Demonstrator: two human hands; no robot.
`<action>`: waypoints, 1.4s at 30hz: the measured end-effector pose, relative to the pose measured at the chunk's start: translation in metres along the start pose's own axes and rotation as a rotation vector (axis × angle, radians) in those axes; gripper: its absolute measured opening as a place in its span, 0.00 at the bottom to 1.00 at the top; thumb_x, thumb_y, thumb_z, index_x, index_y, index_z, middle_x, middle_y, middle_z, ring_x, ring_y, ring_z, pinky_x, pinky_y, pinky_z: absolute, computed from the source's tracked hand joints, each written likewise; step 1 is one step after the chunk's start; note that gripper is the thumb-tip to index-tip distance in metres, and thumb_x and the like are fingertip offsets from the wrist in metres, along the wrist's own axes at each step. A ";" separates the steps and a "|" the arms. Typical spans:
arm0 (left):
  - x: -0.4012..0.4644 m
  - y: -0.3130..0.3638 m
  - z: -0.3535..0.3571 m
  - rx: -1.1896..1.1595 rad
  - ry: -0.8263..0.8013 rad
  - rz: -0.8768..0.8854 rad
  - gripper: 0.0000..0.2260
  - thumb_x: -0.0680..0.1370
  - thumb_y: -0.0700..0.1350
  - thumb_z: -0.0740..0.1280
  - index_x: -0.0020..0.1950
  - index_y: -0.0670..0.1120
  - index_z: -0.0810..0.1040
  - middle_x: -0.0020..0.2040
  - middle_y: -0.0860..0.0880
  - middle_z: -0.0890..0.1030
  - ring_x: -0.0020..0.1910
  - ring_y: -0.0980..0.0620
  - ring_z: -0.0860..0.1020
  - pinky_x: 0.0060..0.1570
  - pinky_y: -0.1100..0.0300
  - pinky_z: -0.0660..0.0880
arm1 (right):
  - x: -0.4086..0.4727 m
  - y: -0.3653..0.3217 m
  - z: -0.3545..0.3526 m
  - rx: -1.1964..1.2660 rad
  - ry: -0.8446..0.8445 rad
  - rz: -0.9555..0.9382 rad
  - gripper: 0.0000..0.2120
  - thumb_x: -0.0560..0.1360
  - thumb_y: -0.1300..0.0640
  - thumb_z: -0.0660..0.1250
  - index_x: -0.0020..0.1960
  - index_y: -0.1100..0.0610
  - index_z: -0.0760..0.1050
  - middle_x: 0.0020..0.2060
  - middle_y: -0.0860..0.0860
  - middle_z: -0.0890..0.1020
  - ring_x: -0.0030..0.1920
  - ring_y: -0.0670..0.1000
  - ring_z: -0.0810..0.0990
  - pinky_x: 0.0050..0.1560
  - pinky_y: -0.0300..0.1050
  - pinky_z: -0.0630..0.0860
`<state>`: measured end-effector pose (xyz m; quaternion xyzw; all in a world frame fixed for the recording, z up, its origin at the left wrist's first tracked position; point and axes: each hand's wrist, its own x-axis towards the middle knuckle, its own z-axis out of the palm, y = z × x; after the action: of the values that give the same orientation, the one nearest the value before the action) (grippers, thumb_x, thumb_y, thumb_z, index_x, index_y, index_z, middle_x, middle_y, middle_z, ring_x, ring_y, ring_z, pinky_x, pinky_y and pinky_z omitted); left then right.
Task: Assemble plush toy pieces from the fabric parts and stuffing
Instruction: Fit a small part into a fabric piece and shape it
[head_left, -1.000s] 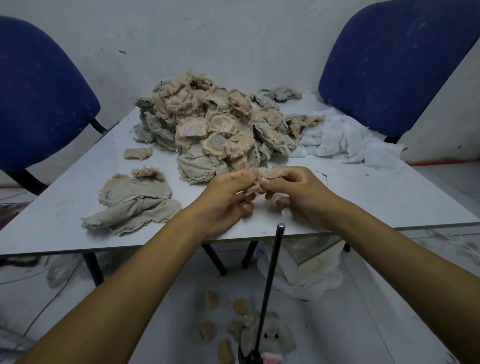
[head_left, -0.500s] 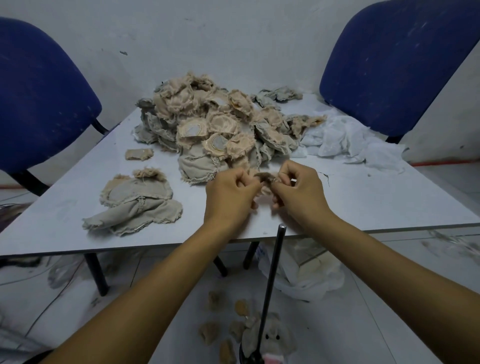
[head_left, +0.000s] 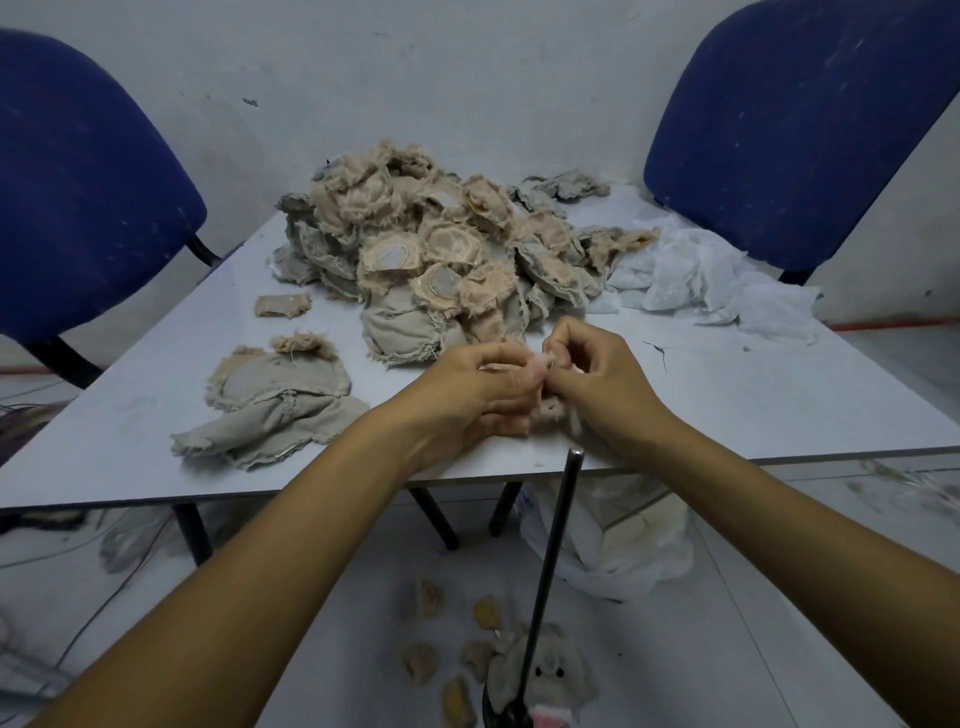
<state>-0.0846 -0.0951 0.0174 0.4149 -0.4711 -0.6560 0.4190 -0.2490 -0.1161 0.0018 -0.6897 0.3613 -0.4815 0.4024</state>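
Near the table's front edge my left hand (head_left: 480, 387) and my right hand (head_left: 597, 384) meet, both pinching a small beige fabric piece (head_left: 551, 410) with pale fluff showing between the fingertips. Most of the piece is hidden by the fingers. Behind my hands lies a large heap of beige and grey fabric parts (head_left: 436, 254). To the left, two flat grey fabric pieces (head_left: 275, 400) lie stacked, with a small beige scrap (head_left: 283, 305) further back.
White gauzy fabric (head_left: 696, 280) is bunched at the table's (head_left: 753, 395) back right. Blue chairs stand at the left (head_left: 78, 192) and right (head_left: 800, 124). A black rod (head_left: 550, 571) rises from the floor below, beside a plush toy (head_left: 545, 675), small beige pieces and a white bag (head_left: 623, 540).
Both hands have shifted a little and turned the small piece between the fingertips; pale fluff now shows at the pinch. The piles on the table have not moved.
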 end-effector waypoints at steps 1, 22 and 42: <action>0.001 0.000 -0.001 -0.001 0.016 -0.009 0.12 0.67 0.42 0.75 0.48 0.43 0.82 0.36 0.46 0.82 0.34 0.52 0.81 0.35 0.61 0.80 | 0.000 -0.001 0.001 -0.007 -0.021 0.001 0.16 0.72 0.73 0.66 0.36 0.56 0.65 0.32 0.50 0.69 0.35 0.46 0.67 0.36 0.39 0.66; 0.004 -0.011 -0.015 0.814 0.265 0.358 0.13 0.73 0.40 0.74 0.49 0.58 0.79 0.53 0.53 0.80 0.53 0.57 0.78 0.53 0.63 0.73 | 0.003 0.009 0.002 -0.253 -0.010 0.043 0.12 0.74 0.56 0.75 0.55 0.47 0.77 0.39 0.47 0.84 0.42 0.44 0.83 0.45 0.39 0.78; 0.006 -0.004 -0.006 0.147 0.225 0.285 0.04 0.74 0.43 0.71 0.42 0.44 0.78 0.32 0.49 0.80 0.28 0.52 0.76 0.25 0.62 0.70 | 0.003 0.008 -0.004 0.051 -0.129 0.061 0.15 0.70 0.58 0.77 0.54 0.58 0.79 0.40 0.54 0.81 0.37 0.48 0.78 0.33 0.41 0.74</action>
<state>-0.0811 -0.1011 0.0113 0.4441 -0.5219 -0.5036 0.5261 -0.2524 -0.1230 -0.0035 -0.6973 0.3432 -0.4327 0.4570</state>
